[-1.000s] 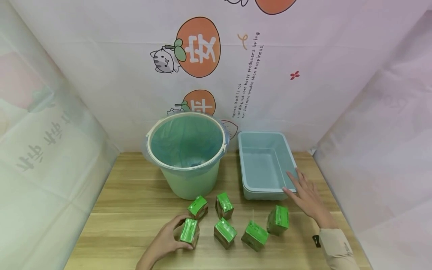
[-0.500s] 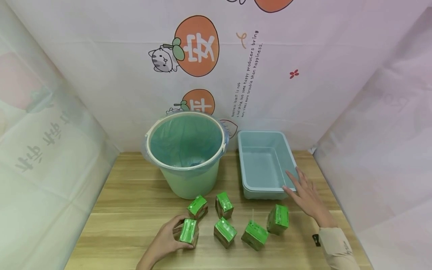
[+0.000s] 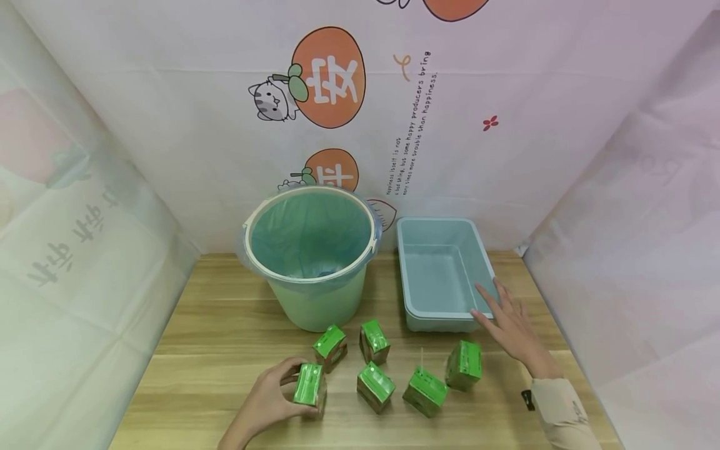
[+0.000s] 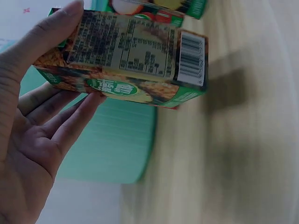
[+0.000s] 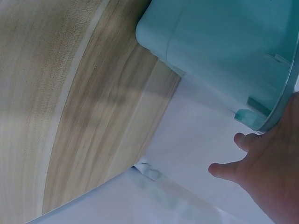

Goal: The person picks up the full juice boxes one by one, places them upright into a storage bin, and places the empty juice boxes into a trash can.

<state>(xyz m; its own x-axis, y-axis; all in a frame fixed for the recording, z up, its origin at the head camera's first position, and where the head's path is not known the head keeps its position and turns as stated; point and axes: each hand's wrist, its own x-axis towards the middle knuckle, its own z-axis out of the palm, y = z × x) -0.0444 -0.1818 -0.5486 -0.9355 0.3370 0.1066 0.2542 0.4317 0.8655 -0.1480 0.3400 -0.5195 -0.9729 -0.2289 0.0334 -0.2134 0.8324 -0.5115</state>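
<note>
My left hand [image 3: 269, 397] grips a small drink carton [image 3: 309, 385] with a green top and brown printed sides. Thumb and fingers sit on opposite sides of it. In the left wrist view the carton [image 4: 126, 51] shows a text panel and a barcode, and a shadow lies on the wood apart from it. Fingers spread, my right hand [image 3: 513, 328] rests at the near right corner of a light blue basin [image 3: 439, 316]. The right wrist view shows that hand [image 5: 275, 163] against the basin's rim; some of its fingers are hidden there.
Several similar cartons stand nearby, including one [image 3: 375, 387] beside the held one and one [image 3: 425, 392] with a straw. A green bucket [image 3: 317, 306] with a bag liner stands behind. A small black object [image 3: 527, 400] lies by the right sleeve. Printed cloth [image 3: 478, 175] surrounds the table.
My left hand and its carton have shifted slightly left, away from the neighbouring carton. My right hand has stayed at the basin corner.
</note>
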